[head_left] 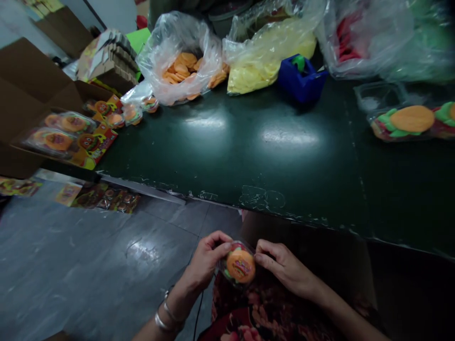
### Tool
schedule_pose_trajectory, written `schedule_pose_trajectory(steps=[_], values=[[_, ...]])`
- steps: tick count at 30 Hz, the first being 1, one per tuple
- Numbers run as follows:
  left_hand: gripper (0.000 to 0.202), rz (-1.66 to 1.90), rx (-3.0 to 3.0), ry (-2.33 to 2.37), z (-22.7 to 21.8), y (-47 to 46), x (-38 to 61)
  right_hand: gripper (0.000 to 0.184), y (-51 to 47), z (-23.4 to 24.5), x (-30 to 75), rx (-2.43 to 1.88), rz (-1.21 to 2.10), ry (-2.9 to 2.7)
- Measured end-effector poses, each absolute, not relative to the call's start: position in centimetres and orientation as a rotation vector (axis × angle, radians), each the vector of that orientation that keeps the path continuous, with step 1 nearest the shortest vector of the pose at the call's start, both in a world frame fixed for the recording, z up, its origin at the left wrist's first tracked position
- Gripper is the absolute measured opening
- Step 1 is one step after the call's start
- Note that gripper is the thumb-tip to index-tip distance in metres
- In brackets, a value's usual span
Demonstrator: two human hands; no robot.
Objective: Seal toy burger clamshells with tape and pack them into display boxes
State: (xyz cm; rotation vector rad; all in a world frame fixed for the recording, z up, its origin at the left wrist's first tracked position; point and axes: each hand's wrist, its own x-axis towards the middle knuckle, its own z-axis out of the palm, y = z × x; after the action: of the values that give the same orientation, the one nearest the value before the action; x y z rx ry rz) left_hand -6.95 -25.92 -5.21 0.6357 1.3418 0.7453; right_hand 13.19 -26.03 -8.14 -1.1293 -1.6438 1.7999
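Over my lap, in front of the table's near edge, a clear plastic pack with a toy burger [241, 266] inside is held between my two hands. My left hand [209, 255] grips its left edge, thumb on top. At the pack's right edge, my right hand [279, 265] has its thumb and forefinger pinched together. The burger has an orange bun with a printed label and green and red layers showing around it.
On the dark green table [227, 156] are a bag of orange pieces [181, 66], a bag of yellow pieces [252, 71], and a blue tape dispenser [302, 80]. Packed burgers [412, 119] lie at right. A cardboard box [35, 90] with packs stands at left.
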Motion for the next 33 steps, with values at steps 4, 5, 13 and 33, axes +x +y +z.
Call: schedule_pose_trajectory(steps=[4, 5, 13, 33], values=[[0.032, 0.935, 0.358, 1.328, -5.6, -26.3, -5.8, 0.034, -27.3, -8.0, 13.5, -1.269, 1.728, -1.513], [0.033, 0.957, 0.317, 1.318, -5.6, -26.4, -5.2, 0.036, -27.4, -7.9, 13.6, -1.305, 1.703, -1.467], [0.033, 0.980, 0.215, 1.198, -7.3, -28.9, -1.1, 0.041, -27.8, -8.1, 17.7, -1.315, 1.786, -1.381], [0.036, 0.809, 0.508, 1.223, -5.7, -26.7, 0.0, 0.043, -29.4, -9.3, 18.7, -1.102, 1.926, -0.999]])
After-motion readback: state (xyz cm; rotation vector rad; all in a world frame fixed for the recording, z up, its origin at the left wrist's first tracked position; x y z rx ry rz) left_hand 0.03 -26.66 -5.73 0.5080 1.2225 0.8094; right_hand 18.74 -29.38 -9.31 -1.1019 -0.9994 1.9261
